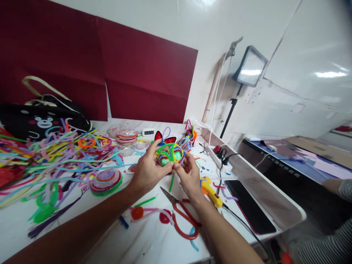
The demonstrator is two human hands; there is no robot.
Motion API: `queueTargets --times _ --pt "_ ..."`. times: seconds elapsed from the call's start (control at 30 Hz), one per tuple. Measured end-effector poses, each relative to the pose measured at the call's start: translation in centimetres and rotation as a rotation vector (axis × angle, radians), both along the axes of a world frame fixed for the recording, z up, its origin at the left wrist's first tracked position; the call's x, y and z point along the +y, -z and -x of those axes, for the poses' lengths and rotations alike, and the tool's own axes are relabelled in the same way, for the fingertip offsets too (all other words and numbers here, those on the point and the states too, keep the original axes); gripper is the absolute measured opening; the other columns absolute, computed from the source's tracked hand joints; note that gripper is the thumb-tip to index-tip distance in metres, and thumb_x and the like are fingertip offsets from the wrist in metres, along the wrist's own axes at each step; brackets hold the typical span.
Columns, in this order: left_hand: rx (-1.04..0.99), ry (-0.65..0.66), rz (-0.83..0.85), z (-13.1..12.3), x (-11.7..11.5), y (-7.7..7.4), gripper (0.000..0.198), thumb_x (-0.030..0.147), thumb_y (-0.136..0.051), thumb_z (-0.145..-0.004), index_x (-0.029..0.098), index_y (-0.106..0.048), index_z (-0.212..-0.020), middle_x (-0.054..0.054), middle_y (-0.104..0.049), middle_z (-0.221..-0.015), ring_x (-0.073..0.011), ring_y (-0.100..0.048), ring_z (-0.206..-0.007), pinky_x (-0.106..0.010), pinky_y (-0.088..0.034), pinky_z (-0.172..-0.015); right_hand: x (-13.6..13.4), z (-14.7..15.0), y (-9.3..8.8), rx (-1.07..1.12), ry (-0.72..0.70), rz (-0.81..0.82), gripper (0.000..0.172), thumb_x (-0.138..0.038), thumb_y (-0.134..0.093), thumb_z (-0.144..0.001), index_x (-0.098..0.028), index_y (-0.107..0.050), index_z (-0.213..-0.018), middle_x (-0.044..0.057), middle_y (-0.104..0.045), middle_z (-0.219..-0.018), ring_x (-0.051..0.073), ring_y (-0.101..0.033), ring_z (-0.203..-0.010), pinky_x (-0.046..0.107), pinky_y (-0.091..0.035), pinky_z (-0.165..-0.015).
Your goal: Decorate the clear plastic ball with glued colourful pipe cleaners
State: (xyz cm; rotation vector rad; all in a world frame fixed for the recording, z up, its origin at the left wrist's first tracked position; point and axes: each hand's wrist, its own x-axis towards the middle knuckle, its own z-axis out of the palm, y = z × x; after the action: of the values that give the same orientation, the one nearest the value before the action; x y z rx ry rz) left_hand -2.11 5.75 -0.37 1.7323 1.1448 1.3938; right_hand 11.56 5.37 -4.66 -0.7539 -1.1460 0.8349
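A colourful pipe-cleaner animal head (171,153), with red-and-black pointed ears, green swirls and a purple loop on top, is held up over the table. My left hand (150,167) grips its left side, fingers behind and thumb along the lower front. On the lower right, my right hand (188,172) pinches it, with thumb and fingertips near its bottom edge. Below the hands lie orange-handled scissors (184,220), their blades pointing up and left. Beside my right wrist rests a yellow glue gun (211,192).
Loose pipe cleaners (55,161) pile up at left, near a coiled disc (106,180) and a black bag (41,117). A phone (251,206) and a power strip (220,159) lie at right. A lamp (250,66) stands behind. Another person's striped sleeve (327,242) shows at lower right.
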Motion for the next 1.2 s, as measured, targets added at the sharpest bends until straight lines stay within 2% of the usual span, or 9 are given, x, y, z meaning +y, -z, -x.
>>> queueTargets --times 0.2,0.4,0.6,0.77,0.93,1.07,1.2 --pt "0.046 -0.076 -0.022 0.0 -0.5 -0.3 0.087 0.033 -0.077 -0.067 0.020 -0.041 -0.145 -0.018 -0.059 -0.136 -0.0296 -0.067 -0.111 -0.040 -0.054 -0.095 -0.3 0.2 -0.4 -0.002 0.003 -0.020 0.035 -0.030 -0.070 -0.076 -0.022 -0.058 -0.108 0.004 -0.072 -0.098 0.019 -0.069 -0.087 0.031 -0.057 -0.074" --pt "0.105 -0.098 -0.062 -0.1 -1.0 -0.7 0.094 0.033 -0.075 -0.068 0.018 -0.033 -0.150 -0.017 -0.061 -0.133 -0.0292 -0.069 -0.106 -0.043 -0.055 -0.093 -0.4 0.5 -0.3 0.049 0.004 -0.021 0.036 -0.028 -0.070 -0.074 -0.021 -0.056 -0.106 0.004 -0.073 -0.099 0.018 -0.070 -0.086 0.030 -0.059 -0.073" --pt "0.022 -0.045 -0.060 -0.3 -1.4 -1.0 0.094 0.033 -0.074 -0.067 0.016 -0.031 -0.148 -0.019 -0.053 -0.140 -0.0271 -0.070 -0.100 -0.040 -0.059 -0.082 -0.3 0.0 -0.3 0.081 -0.019 0.017 0.037 -0.032 -0.070 -0.072 -0.021 -0.058 -0.106 0.005 -0.074 -0.101 0.020 -0.072 -0.089 0.032 -0.061 -0.079" --pt "-0.060 -0.022 -0.023 -0.5 -1.6 -1.2 0.092 0.034 -0.075 -0.063 0.016 -0.034 -0.143 -0.019 -0.048 -0.142 -0.0291 -0.067 -0.109 -0.042 -0.057 -0.090 -0.3 -0.3 -0.5 0.085 -0.028 0.062 0.039 -0.036 -0.069 -0.072 -0.021 -0.057 -0.106 0.005 -0.073 -0.105 0.020 -0.072 -0.084 0.035 -0.061 -0.078" --pt "-0.155 0.022 0.041 -0.9 -1.2 -0.8 0.087 0.032 -0.075 -0.061 0.016 -0.036 -0.137 -0.019 -0.048 -0.139 -0.0306 -0.064 -0.116 -0.043 -0.054 -0.096 -0.1 -0.4 -0.4 0.097 -0.016 0.090 0.041 -0.036 -0.070 -0.071 -0.020 -0.056 -0.106 0.006 -0.071 -0.103 0.021 -0.072 -0.085 0.037 -0.060 -0.079" --pt "-0.195 0.034 0.059 -1.1 -0.8 -0.1 0.084 0.028 -0.076 -0.061 0.017 -0.038 -0.136 -0.018 -0.051 -0.135 -0.0313 -0.062 -0.120 -0.045 -0.051 -0.102 0.2 -0.3 -0.1 0.097 0.017 0.082 0.047 -0.034 -0.069 -0.072 -0.020 -0.054 -0.115 0.005 -0.070 -0.102 0.022 -0.070 -0.087 0.039 -0.059 -0.081" --pt "-0.240 0.070 0.047 -1.1 -0.5 0.6 0.081 0.025 -0.075 -0.063 0.019 -0.038 -0.135 -0.016 -0.053 -0.133 -0.0305 -0.061 -0.123 -0.046 -0.048 -0.106 0.6 -0.5 0.3 0.053 0.054 0.062 0.045 -0.034 -0.067 -0.073 -0.020 -0.057 -0.114 0.006 -0.067 -0.108 0.023 -0.065 -0.101 0.041 -0.055 -0.090"
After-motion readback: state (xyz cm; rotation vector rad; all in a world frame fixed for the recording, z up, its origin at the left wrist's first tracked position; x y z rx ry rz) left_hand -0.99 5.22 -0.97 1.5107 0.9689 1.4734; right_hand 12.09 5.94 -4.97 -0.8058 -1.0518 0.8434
